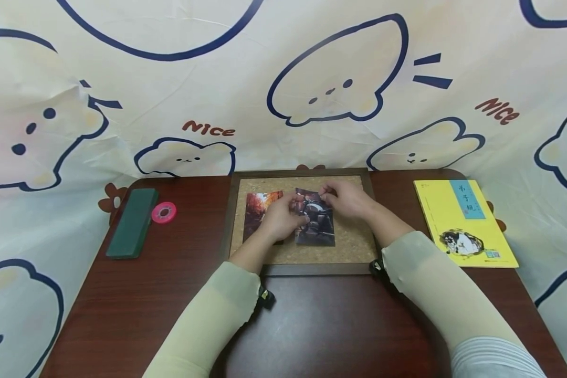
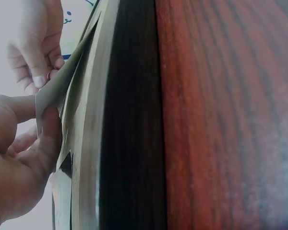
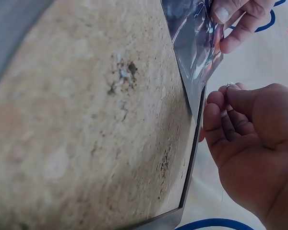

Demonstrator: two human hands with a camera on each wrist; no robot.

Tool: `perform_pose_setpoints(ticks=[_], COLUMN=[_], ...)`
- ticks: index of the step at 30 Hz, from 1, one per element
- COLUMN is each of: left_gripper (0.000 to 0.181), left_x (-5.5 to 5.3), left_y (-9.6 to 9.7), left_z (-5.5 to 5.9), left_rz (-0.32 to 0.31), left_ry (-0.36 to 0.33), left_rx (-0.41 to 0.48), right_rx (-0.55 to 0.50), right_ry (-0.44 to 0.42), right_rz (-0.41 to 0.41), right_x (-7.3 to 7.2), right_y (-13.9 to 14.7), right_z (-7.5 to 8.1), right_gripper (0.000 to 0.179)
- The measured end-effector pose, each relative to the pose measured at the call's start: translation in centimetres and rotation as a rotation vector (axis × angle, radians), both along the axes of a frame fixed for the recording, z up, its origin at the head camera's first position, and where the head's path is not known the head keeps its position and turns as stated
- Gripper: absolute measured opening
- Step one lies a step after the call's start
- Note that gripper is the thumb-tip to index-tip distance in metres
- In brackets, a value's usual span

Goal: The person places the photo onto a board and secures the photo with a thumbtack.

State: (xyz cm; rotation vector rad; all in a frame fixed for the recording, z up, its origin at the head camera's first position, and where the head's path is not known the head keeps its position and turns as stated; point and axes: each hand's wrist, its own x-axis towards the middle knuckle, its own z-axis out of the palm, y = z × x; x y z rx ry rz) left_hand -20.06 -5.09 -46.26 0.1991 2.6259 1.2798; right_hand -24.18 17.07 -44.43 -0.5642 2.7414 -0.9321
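A framed corkboard [image 1: 354, 249] lies on the desk with two photo prints on it. My left hand [image 1: 282, 218] pinches the left side of the dark photo [image 1: 317, 228] between thumb and fingers; in the left wrist view this photo [image 2: 62, 86] bows up off the cork. At the photo's upper right corner is my right hand [image 1: 348, 199], thumb and fingertips together. The right wrist view has a tiny shiny piece [image 3: 230, 85] pinched there, its kind too small to make out. The orange-red photo [image 1: 260, 207] lies to the left, partly behind my left hand.
On the left of the desk [image 1: 184, 315] are a dark green case [image 1: 133, 223] and a pink tape roll [image 1: 164, 212]. A yellow book [image 1: 463, 223] lies to the right. Behind hangs a white cloth [image 1: 245, 94] with cartoon drawings.
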Motion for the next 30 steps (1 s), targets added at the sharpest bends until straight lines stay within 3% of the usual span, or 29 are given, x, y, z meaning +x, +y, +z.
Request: perform_pose_setpoints(ticks=[11,21,30], left_gripper=[0.05,0.052,0.054], left_x=[-0.6,-0.9,-0.9], left_y=[0.6,1.2,1.2], left_z=[-0.3,-0.5,-0.5], left_rz=[0.015,-0.054,-0.067], left_ry=[-0.005,0.057,0.054], left_rx=[-0.1,-0.189,-0.25], right_rx=[0.05,0.12,0.156], right_ry=[-0.02,-0.076,-0.084], right_rz=[0.027,0.025,0.025], right_x=[-1.8,-3.0,-3.6], right_y=[-1.0,-1.9,-2.6], right_z=[-0.4,-0.3,-0.6], right_gripper=[0.011,0.013,0.015])
